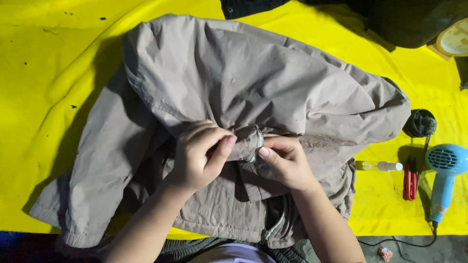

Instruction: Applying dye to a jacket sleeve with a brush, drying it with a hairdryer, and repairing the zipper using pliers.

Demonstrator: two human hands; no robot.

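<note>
Yellow cloth (44, 58) covers the whole work surface, creased and flecked with dark specks. I see a grey-beige jacket (234, 87) heaped across its middle — my left hand (200, 156) and right hand (285, 160) both pinch the fabric either side of its zipper (259, 141). At the right edge lie a blue hairdryer (446, 175), red clippers (410, 181) and a small clear bottle (380, 166) — dim floor below.

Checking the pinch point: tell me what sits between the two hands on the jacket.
In the head view, a curved stretch of zipper on a fold of the grey jacket lies between the left hand and right hand; both pinch it.
</note>
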